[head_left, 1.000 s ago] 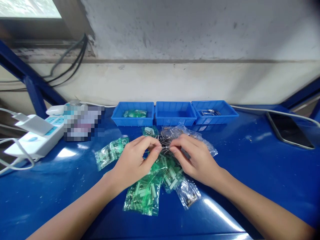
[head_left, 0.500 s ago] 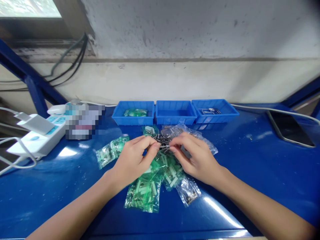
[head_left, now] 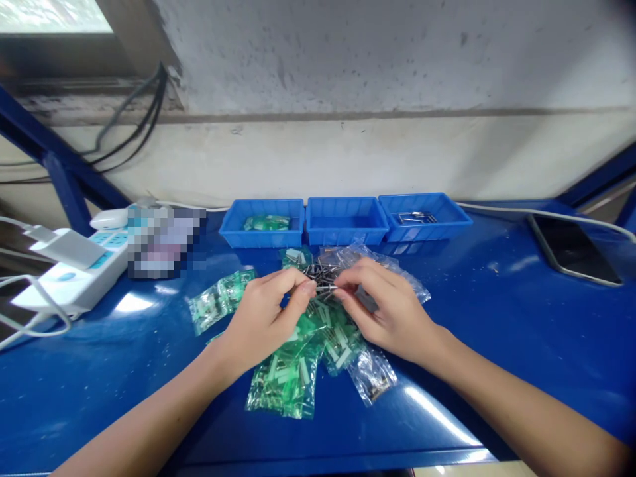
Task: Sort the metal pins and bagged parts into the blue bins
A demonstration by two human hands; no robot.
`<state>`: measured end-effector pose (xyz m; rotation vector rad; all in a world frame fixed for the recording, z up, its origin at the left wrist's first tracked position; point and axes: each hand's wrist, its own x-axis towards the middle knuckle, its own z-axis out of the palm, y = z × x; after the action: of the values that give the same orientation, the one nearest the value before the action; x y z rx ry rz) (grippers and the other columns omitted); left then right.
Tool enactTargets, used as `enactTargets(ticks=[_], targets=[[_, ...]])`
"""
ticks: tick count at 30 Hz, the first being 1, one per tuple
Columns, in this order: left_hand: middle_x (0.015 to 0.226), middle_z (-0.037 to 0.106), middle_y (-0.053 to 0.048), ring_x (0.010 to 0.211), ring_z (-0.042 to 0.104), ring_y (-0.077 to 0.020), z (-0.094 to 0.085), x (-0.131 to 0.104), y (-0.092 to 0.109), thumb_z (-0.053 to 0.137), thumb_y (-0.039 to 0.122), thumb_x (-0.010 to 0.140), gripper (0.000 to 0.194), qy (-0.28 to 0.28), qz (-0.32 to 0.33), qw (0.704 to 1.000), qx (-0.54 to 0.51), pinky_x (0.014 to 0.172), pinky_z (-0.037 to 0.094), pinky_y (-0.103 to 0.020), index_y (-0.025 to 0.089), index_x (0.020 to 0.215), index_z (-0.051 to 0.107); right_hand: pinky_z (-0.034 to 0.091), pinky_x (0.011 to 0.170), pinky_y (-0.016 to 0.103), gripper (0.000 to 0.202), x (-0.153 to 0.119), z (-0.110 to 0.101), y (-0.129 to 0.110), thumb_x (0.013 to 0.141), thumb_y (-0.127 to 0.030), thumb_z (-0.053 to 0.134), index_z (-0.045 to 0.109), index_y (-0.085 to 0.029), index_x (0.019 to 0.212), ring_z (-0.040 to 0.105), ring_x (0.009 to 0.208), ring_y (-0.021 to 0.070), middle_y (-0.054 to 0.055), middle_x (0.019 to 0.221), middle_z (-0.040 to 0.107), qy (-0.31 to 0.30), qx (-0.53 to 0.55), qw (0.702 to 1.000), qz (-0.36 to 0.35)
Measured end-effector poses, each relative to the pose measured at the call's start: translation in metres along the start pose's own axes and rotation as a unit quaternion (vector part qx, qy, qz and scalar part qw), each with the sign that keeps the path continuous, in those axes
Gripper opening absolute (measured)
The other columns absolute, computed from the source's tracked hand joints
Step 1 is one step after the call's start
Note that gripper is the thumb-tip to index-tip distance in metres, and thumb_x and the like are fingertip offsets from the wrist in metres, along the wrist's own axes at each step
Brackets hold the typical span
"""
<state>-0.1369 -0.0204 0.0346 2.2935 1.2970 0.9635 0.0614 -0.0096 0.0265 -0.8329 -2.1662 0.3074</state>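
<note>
"Metal pin in the head view: which way is it pointing?"

"Its long axis is running left to right, roughly parallel to the table's front edge."

"And the hands?"

"The left hand is pinching one end between thumb and forefinger; the right hand is gripping the other."

"Where exactly?"

"They're holding it near loose metal pieces, between that edge and the blue bins lining the back edge."
</note>
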Motion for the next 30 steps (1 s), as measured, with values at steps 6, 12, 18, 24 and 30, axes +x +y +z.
enactTargets(ticks=[6, 12, 18, 24, 30], targets=[[0.063, 0.059, 0.003, 0.055, 0.055, -0.008, 0.0, 0.0, 0.002, 0.05, 0.019, 0.089, 0.008, 0.019, 0.016, 1.0, -0.018, 0.052, 0.04, -0.019, 0.017, 0.09, 0.057, 0.041, 0.06, 0.026, 0.01, 0.003, -0.001, 0.002, 0.089, -0.017, 0.048, 0.058, -0.014, 0.086, 0.05, 0.066, 0.0128, 0.004, 0.073, 0.056, 0.024, -0.008, 1.0, -0.01], [0.059, 0.058, 0.003, 0.052, 0.054, -0.0075, 0.0, -0.002, 0.003, 0.046, 0.019, 0.091, 0.021, 0.023, 0.017, 1.0, -0.009, 0.051, 0.039, -0.02, 0.017, 0.074, 0.058, 0.044, 0.062, 0.028, 0.011, 0.002, 0.0, -0.002, 0.087, -0.022, 0.054, 0.06, -0.013, 0.09, 0.054, 0.069, 0.0146, 0.005, 0.076, 0.059, 0.005, -0.006, 1.0, -0.023], [0.066, 0.064, 0.001, 0.06, 0.06, -0.0115, -0.002, 0.002, -0.001, 0.046, 0.025, 0.092, 0.018, -0.012, -0.035, 0.999, 0.003, 0.055, 0.044, -0.023, 0.02, 0.09, 0.063, 0.044, 0.061, 0.028, 0.006, 0.01, -0.025, 0.017, 0.085, -0.019, 0.054, 0.06, -0.017, 0.082, 0.056, 0.067, 0.0151, 0.004, 0.074, 0.06, 0.077, -0.091, 0.992, -0.037], [0.077, 0.065, -0.001, 0.077, 0.058, -0.0202, 0.0, 0.005, -0.021, 0.058, 0.022, 0.082, 0.006, -0.087, -0.057, 0.985, 0.14, 0.068, 0.045, -0.034, 0.021, 0.085, 0.062, 0.047, 0.063, 0.038, 0.054, 0.007, -0.065, 0.082, 0.075, -0.031, 0.064, 0.046, -0.015, 0.124, 0.056, 0.068, 0.0195, 0.015, 0.105, 0.053, 0.221, -0.288, 0.904, 0.227], [0.079, 0.066, -0.002, 0.08, 0.057, -0.0222, 0.002, 0.004, -0.023, 0.055, 0.019, 0.083, 0.005, -0.116, -0.088, 0.979, 0.143, 0.069, 0.046, -0.037, 0.02, 0.084, 0.06, 0.052, 0.063, 0.039, 0.06, 0.006, -0.034, 0.056, 0.078, -0.033, 0.061, 0.039, -0.015, 0.131, 0.059, 0.078, 0.0223, 0.016, 0.111, 0.047, 0.115, -0.189, 0.956, 0.192]])
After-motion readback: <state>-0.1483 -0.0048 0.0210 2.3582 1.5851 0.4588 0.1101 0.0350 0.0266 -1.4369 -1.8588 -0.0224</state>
